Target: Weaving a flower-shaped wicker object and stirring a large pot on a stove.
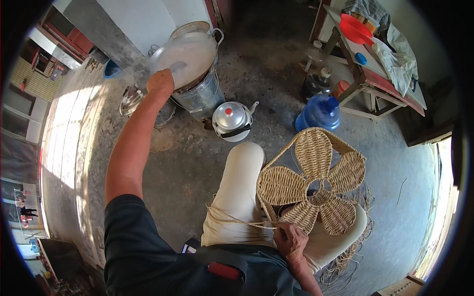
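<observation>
My left hand (161, 83) reaches far forward, closed in a fist over the near rim of a wide metal pot (197, 49) of pale, cloudy liquid. A blurred grey shape shows in the liquid beside the fist; what the fingers hold is hidden. On my lap leans a woven straw piece shaped like a five-petal flower (296, 190), with a corded frame round it. Below its petals, my right hand (291, 241) is closed on a straw cord (242, 223), which runs left across my thigh.
The pot sits on a metal bucket-like stove (200, 98). A kettle (232, 121) stands before it, and a blue water jug (318, 113) farther right. Loose cord (345, 261) lies beside my right leg. A wooden table (375, 74) at far right bears a red basin (354, 29).
</observation>
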The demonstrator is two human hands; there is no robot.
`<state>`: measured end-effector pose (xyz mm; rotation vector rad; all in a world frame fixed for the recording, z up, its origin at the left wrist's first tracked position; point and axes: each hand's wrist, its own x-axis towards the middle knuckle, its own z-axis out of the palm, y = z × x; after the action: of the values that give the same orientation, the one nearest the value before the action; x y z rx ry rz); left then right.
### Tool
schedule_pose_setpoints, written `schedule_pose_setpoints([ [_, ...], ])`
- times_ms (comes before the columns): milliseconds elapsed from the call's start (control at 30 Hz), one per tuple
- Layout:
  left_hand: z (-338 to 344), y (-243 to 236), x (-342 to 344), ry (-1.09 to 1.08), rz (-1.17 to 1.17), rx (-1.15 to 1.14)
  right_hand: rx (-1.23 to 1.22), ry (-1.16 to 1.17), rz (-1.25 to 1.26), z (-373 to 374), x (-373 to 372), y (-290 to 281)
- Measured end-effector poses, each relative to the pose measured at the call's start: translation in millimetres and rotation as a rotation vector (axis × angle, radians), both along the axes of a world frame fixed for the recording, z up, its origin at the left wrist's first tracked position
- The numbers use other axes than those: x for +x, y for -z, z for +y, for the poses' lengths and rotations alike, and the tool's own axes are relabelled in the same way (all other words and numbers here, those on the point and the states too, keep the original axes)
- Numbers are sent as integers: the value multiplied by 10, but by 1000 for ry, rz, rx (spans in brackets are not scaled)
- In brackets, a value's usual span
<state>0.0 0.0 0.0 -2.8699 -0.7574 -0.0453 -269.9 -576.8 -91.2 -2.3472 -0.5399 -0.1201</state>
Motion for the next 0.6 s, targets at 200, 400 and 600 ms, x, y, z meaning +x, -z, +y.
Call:
schedule_pose_setpoints([
  [200, 46, 241, 172, -7, -181, -34, -23, 0, -5, 11, 1, -1],
  [400, -44, 420, 476, -67, -270, -141, -24, -4, -12, -14, -8, 47],
  [600, -320, 312, 565, -100, -254, -182, -27, -17, 26, -14, -16, 9],
])
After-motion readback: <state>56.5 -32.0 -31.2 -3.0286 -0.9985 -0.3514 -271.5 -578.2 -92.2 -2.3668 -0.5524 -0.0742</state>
